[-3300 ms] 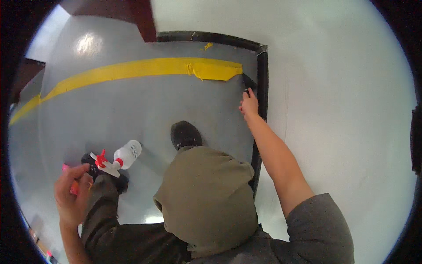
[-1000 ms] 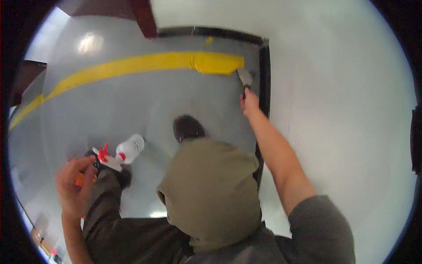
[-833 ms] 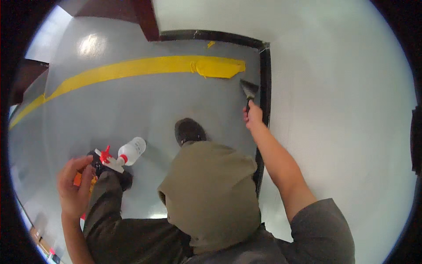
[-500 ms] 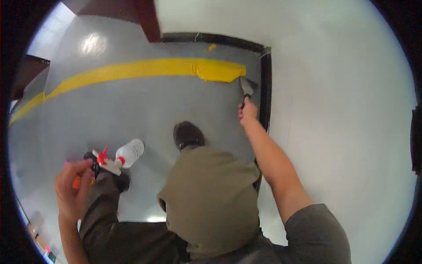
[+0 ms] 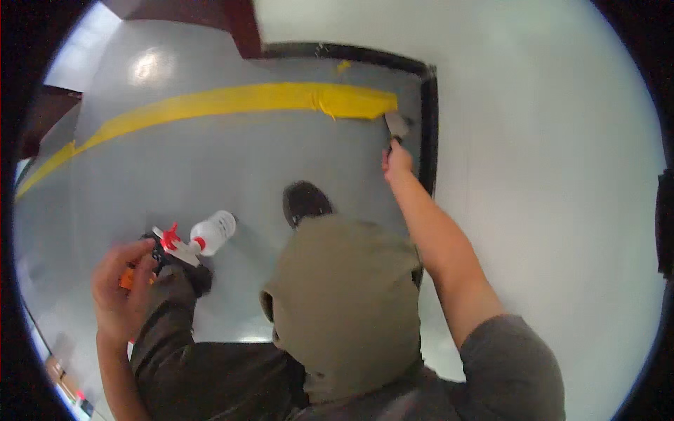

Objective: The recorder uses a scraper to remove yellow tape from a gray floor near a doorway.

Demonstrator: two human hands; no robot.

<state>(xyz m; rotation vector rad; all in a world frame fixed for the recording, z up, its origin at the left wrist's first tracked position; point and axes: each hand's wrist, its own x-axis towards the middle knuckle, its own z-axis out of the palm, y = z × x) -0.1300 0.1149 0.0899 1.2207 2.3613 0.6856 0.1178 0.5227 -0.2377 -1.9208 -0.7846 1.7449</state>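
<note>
My right hand (image 5: pixel 398 161) is wrapped around the dark handle of a scraper (image 5: pixel 397 125). The scraper's flat blade points forward, its edge meeting the floor by the right end of a yellow floor tape strip (image 5: pixel 210 102). Toward that end the strip is doubled and wrinkled. At the lower left my left hand (image 5: pixel 123 284) is raised, fingers curved and thumb apart. Something orange (image 5: pixel 128 278) shows through that gap; whether the hand touches it is unclear. Just past the fingertips is a white spray bottle (image 5: pixel 214 231) with a red trigger.
Black baseboard (image 5: pixel 430 133) runs along the pale wall (image 5: pixel 540 175) at right and turns a corner at the back. A dark red post (image 5: pixel 242 28) meets the grey floor (image 5: pixel 232 158) there. A small yellow scrap (image 5: pixel 343 67) lies near it. My dark shoe (image 5: pixel 307 203) is planted mid-floor.
The scraper has turned slightly, showing its blade more broadly. My left hand is a little higher in view. The whole view has shifted slightly.
</note>
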